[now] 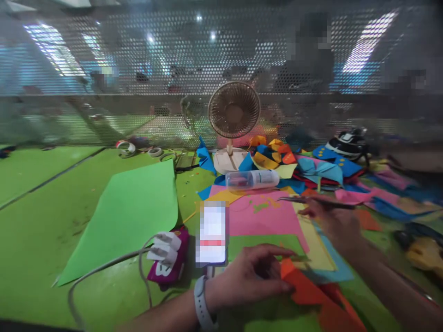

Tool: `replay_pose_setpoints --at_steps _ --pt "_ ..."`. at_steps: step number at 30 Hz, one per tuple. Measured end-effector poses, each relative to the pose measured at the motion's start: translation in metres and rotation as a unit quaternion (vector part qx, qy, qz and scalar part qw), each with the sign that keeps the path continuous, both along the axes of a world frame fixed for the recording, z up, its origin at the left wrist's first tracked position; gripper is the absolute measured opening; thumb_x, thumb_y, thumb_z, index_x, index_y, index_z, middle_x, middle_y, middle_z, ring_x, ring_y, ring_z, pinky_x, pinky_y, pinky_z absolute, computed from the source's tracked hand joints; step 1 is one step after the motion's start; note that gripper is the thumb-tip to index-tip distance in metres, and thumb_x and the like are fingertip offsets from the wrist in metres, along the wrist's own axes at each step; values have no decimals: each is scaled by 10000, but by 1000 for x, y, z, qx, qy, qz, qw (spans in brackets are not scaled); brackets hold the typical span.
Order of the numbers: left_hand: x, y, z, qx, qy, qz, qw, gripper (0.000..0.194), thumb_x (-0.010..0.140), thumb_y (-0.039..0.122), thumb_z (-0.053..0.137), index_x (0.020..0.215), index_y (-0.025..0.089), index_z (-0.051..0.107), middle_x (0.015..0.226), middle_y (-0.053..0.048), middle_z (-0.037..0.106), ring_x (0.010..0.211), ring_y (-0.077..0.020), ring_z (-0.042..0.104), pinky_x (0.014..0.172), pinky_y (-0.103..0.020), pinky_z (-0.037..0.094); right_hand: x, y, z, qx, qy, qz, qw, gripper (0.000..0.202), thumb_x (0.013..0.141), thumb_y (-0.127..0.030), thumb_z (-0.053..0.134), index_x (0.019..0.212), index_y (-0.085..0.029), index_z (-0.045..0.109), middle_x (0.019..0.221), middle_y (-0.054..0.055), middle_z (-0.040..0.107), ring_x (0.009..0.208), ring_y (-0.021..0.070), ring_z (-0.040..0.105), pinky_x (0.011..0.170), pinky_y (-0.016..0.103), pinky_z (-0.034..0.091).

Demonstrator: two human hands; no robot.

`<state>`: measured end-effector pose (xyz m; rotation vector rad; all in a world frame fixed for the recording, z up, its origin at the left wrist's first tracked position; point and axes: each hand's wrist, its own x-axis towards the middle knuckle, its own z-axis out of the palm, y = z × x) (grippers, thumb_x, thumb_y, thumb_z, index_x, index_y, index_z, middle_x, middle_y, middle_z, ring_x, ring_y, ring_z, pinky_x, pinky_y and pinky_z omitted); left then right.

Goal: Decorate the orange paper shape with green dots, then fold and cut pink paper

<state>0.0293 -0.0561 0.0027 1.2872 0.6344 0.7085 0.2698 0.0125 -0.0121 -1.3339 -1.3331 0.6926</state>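
Observation:
My left hand [256,274], with a pale watch band on its wrist, is at the lower middle. Its thumb and fingers curve toward the left end of a folded orange-red paper piece [306,288], the thumb touching its edge. My right hand [330,221] grips dark tweezers [301,199], their tip pointing left over the pink sheet [265,223]. Small green and orange scraps [263,205] lie on that sheet below the tweezer tip. Under the pink sheet are yellow [320,249] and blue [341,272] sheets.
A lit phone [212,235] and a purple power bank [169,263] with cabled white plugs lie left of my left hand. A large green sheet [128,212] is farther left. Behind are a clear bottle [252,180], a fan [234,110], and coloured paper pieces [273,154].

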Motion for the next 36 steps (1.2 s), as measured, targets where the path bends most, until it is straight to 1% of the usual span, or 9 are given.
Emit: replay_pose_setpoints --at_steps 3,7,14,16,18,22,25,28,36 --pt "0 1 1 -17 -7 6 1000 494 700 272 775 1165 205 622 708 17 592 617 -77 529 583 -206 413 -5 1 -2 -50 -10 31 998 328 806 -492 618 922 -187 652 638 35 693 623 209 678 548 296 546" --pt "3 5 0 -70 -29 48 996 530 676 251 797 1163 191 600 719 22 601 618 -74 557 585 -203 411 -13 4 -15 -73 10 54 996 376 801 -516 601 962 -178 636 673 53 708 658 235 698 478 286 542" --pt "-1 18 0 -121 -96 153 976 589 702 246 784 1229 199 526 775 15 605 682 -112 604 691 -288 514 -13 4 -25 -96 80 125 984 342 746 -486 675 916 -191 653 841 76 734 731 229 711 593 323 592" --pt "-2 17 1 -110 -97 143 979 574 710 241 778 1226 207 530 775 17 604 683 -110 605 693 -286 514 -14 2 -25 -97 90 143 981 341 742 -483 680 898 -181 656 877 89 733 746 230 711 624 340 597" --pt "-1 12 2 -90 -91 102 987 531 716 243 773 1197 202 552 778 8 613 685 -111 611 680 -269 498 -16 -1 -24 -100 92 154 979 337 753 -474 674 906 -174 661 896 94 732 750 226 711 646 350 599" --pt "2 1 0 -45 -33 39 998 472 716 252 769 1152 192 599 745 9 595 633 -82 550 596 -216 430 -22 -1 -23 -64 73 122 988 308 796 -474 632 933 -199 656 928 77 725 811 224 704 718 361 593" --pt "4 0 -3 -37 -10 44 998 457 722 272 761 1147 195 610 746 12 576 614 -74 517 577 -215 403 -27 2 -22 -35 34 109 993 285 819 -466 609 948 -216 659 975 71 721 896 229 689 804 369 568" --pt "4 2 -4 -47 -25 51 997 466 723 276 759 1156 200 605 755 12 569 631 -81 525 597 -227 410 -31 4 -23 -32 17 147 988 274 833 -460 591 964 -233 671 1042 63 711 963 228 671 860 376 548" --pt "4 3 -7 -49 -24 41 998 474 726 277 755 1166 208 595 779 0 580 653 -96 543 612 -243 425 -28 7 -25 -18 -5 104 994 286 824 -456 602 976 -224 674 1017 70 715 914 227 679 823 377 560"
